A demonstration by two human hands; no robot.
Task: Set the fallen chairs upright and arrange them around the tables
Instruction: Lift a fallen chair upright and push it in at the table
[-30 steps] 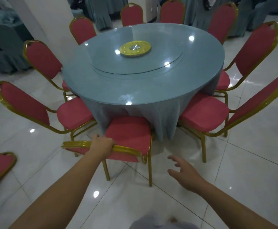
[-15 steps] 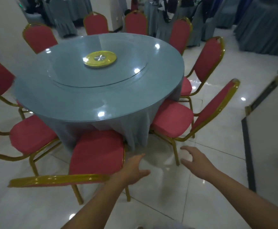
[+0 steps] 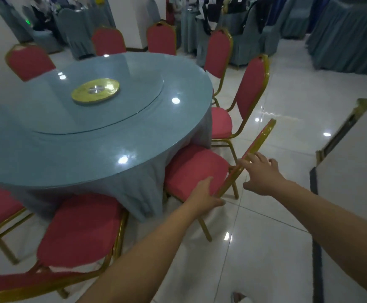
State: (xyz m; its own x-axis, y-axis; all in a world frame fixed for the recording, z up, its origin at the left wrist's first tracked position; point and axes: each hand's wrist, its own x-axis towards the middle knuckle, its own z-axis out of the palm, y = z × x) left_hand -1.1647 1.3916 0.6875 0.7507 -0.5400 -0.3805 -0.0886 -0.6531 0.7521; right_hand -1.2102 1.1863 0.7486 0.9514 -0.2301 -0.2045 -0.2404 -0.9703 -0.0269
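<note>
Both hands are on the same chair (image 3: 194, 169), the red one with the gold frame at the right side of the round worktop (image 3: 91, 149). The right hand (image 3: 262, 174) is wide open, with its fingers (image 3: 258, 157) spread and pretty straight. The tips touch the gold edge of the chair's back, and the thumb hangs on the near side, not round anything. From here that back is seen edge-on, basically a gold rail slanting up and away past the fingertips, so you barely see its padding.

The left hand (image 3: 204, 196) sits at the back corner of the seat, thumb stretched toward the gold rail just beside it. Its fingers are hidden behind the back of the hand, so I can't tell if it's actually gripping the cushion or just lying on it.

The chair is on its feet, with the seat front tucked under the hanging tablecloth (image 3: 139, 193). A couple of legs show near the hands; the rest are covered.

Left of the left hand's fingers is a near chair (image 3: 77, 232), its back cut off by the bottom edge. Beyond the right hand's fingers another upright chair (image 3: 252, 88) stands at the worktop, and more red backs poke up on the far side.

Right of the right hand there's a white panel (image 3: 353, 182) with dark edging, cut off by the frame, and I can't make out what it is. The background is just blurry grey-blue covers.
</note>
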